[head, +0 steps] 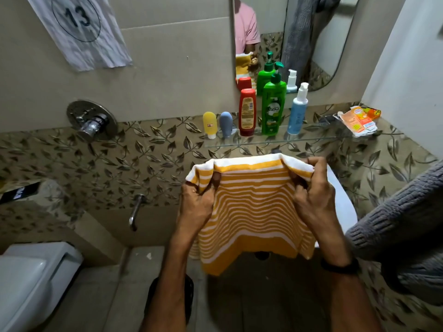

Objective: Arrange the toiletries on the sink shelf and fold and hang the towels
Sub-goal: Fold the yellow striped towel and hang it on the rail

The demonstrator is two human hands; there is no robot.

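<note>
A yellow-and-white striped towel (249,212) hangs folded in front of me over the sink. My left hand (199,200) grips its upper left corner and my right hand (314,190) grips its upper right corner. On the glass shelf (335,137) stand a yellow tube (209,124), a grey-blue tube (226,124), a red bottle (247,111), a green pump bottle (273,109) and a blue-white pump bottle (297,111) in a row. A grey knitted towel (402,226) hangs at the right edge.
An orange torn wrapper (359,121) lies at the shelf's right end. The white sink (342,202) shows behind the towel. A mirror (287,32) is above the shelf. A wall valve (92,121) and spout (136,209) are left; a toilet (31,279) sits at bottom left.
</note>
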